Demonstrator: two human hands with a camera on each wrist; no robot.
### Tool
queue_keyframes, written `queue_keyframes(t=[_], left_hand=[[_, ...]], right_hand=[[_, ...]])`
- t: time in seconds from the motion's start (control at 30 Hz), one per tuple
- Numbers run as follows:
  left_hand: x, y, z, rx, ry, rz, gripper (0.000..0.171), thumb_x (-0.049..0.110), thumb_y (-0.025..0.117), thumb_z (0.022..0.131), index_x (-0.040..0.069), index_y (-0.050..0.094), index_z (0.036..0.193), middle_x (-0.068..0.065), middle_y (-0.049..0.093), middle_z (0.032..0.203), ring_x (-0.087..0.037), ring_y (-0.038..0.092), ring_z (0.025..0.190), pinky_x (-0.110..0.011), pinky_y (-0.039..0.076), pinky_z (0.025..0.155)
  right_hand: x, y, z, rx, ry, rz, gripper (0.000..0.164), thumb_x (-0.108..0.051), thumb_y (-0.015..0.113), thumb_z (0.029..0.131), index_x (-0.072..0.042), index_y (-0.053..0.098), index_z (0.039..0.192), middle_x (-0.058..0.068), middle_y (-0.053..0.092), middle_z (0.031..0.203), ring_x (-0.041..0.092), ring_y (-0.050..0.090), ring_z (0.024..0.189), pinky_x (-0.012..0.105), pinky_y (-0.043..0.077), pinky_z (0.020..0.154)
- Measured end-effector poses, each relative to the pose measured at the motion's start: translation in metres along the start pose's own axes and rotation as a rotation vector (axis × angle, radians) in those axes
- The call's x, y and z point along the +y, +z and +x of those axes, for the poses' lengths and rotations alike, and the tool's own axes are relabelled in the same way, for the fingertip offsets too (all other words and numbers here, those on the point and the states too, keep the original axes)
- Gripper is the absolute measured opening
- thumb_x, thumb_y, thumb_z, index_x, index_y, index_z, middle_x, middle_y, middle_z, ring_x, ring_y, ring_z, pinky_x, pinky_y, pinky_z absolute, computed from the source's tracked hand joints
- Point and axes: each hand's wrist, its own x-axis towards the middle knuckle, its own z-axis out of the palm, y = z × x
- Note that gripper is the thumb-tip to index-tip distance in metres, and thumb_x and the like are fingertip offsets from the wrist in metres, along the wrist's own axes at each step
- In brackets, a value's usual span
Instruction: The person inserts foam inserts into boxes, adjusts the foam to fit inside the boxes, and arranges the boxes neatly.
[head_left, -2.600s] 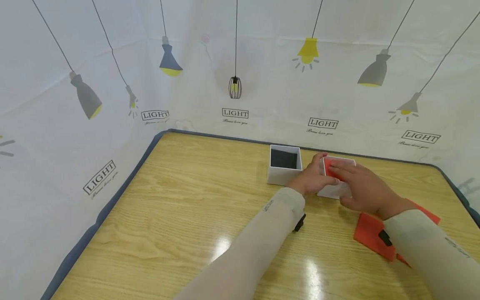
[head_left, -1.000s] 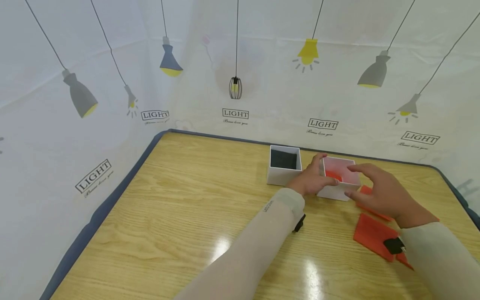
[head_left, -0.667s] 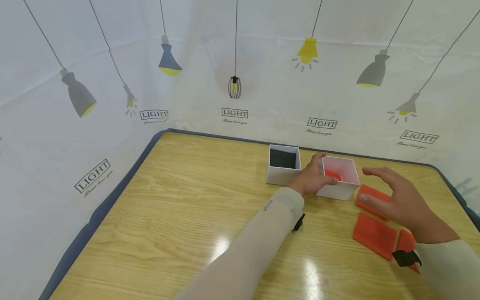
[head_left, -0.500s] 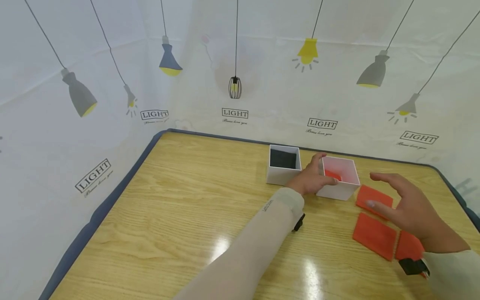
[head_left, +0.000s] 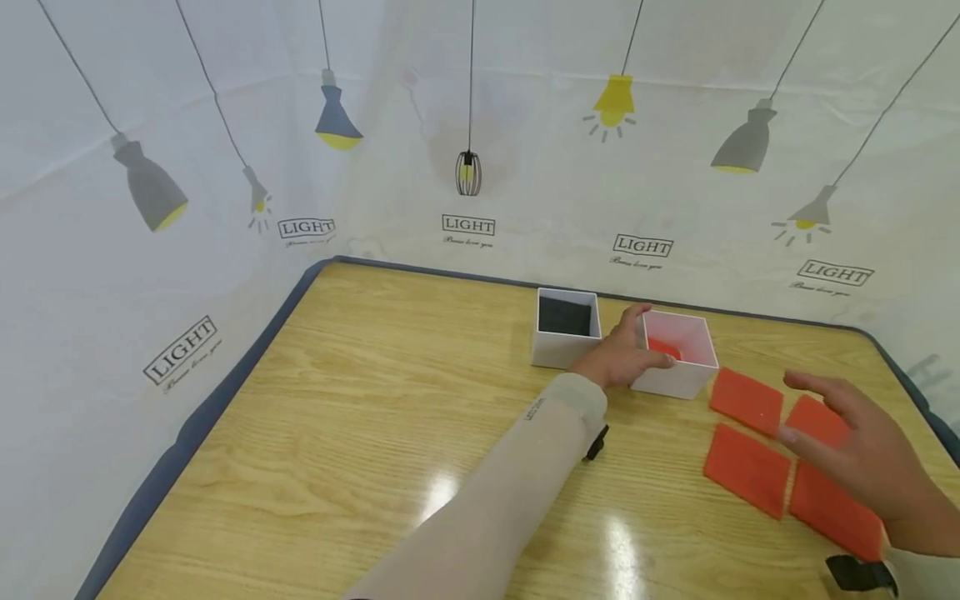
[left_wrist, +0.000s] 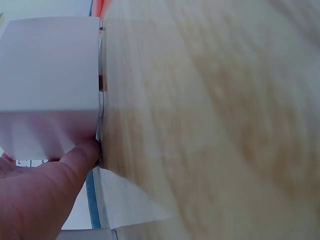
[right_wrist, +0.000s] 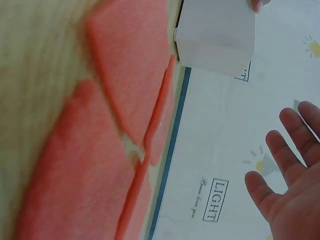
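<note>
My left hand (head_left: pixel 618 354) grips the left side of an open white box (head_left: pixel 671 382), thumb at the front and a finger at the back rim. A red piece (head_left: pixel 663 347) lies low inside that box. In the left wrist view, the thumb (left_wrist: pixel 80 157) presses the box wall (left_wrist: pixel 50 70). My right hand (head_left: pixel 862 454) hovers holding nothing, fingers extended, above flat red felt-like squares (head_left: pixel 747 468) laid close together on the table. The right wrist view shows its spread fingers beside the red squares (right_wrist: pixel 85 165).
Left of the gripped box stands a second white box (head_left: pixel 553 352) with folded black material (head_left: pixel 564 317) inside. Both boxes sit near the far edge of the wooden table (head_left: pixel 360 400). A white sheet (head_left: pixel 540 117) printed with lamps hangs behind.
My right hand came out of the box and moved right and toward me, over the red squares, uncovering them. The red piece now lies lower in the box; the left hand stayed put.
</note>
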Motion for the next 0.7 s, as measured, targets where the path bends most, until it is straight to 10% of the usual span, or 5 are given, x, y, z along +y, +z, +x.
queue_keyframes(t=[0.13, 0.3, 0.43, 0.57, 0.7], left_hand=[[-0.003, 0.0, 0.005, -0.011, -0.013, 0.007, 0.088, 0.034, 0.081, 0.092, 0.047, 0.025, 0.159, 0.01, 0.041, 0.163, -0.012, 0.05, 0.134, -0.038, 0.042, 0.117], [-0.004, 0.0, 0.008, -0.013, -0.016, 0.001, 0.089, 0.034, 0.082, 0.091, 0.047, 0.025, 0.159, 0.01, 0.04, 0.163, -0.011, 0.049, 0.135, -0.037, 0.041, 0.118], [-0.003, -0.001, 0.007, -0.012, -0.019, -0.017, 0.088, 0.031, 0.082, 0.091, 0.046, 0.027, 0.158, 0.009, 0.041, 0.162, -0.012, 0.049, 0.135, -0.038, 0.041, 0.118], [-0.002, -0.002, 0.002, -0.013, -0.017, -0.017, 0.087, 0.032, 0.081, 0.092, 0.048, 0.027, 0.158, 0.01, 0.04, 0.163, -0.012, 0.05, 0.134, -0.038, 0.042, 0.117], [0.0, -0.004, -0.005, -0.008, 0.011, -0.021, 0.086, 0.034, 0.081, 0.092, 0.046, 0.027, 0.159, 0.009, 0.04, 0.164, -0.015, 0.05, 0.135, -0.041, 0.042, 0.117]], right_hand=[[0.006, 0.001, -0.014, -0.008, 0.035, 0.015, 0.071, -0.014, 0.074, 0.099, -0.007, 0.04, 0.162, -0.001, 0.043, 0.16, 0.002, 0.029, 0.15, 0.066, 0.013, 0.127], [0.01, 0.002, -0.026, -0.014, 0.081, 0.015, 0.069, -0.014, 0.071, 0.102, -0.001, 0.038, 0.161, 0.033, 0.038, 0.157, 0.037, 0.027, 0.154, 0.078, 0.013, 0.118], [0.015, 0.003, -0.034, -0.042, 0.12, 0.019, 0.071, -0.016, 0.068, 0.104, 0.0, 0.033, 0.163, 0.029, 0.031, 0.165, 0.06, 0.021, 0.147, 0.085, 0.016, 0.108], [0.024, 0.005, -0.039, -0.077, 0.145, 0.041, 0.07, -0.018, 0.066, 0.105, -0.001, 0.031, 0.164, 0.016, 0.031, 0.169, 0.055, 0.014, 0.154, 0.086, 0.017, 0.106], [0.03, 0.011, -0.041, -0.088, 0.152, 0.072, 0.069, -0.019, 0.066, 0.106, 0.0, 0.032, 0.163, -0.022, 0.033, 0.159, 0.052, 0.009, 0.158, 0.087, 0.016, 0.106]])
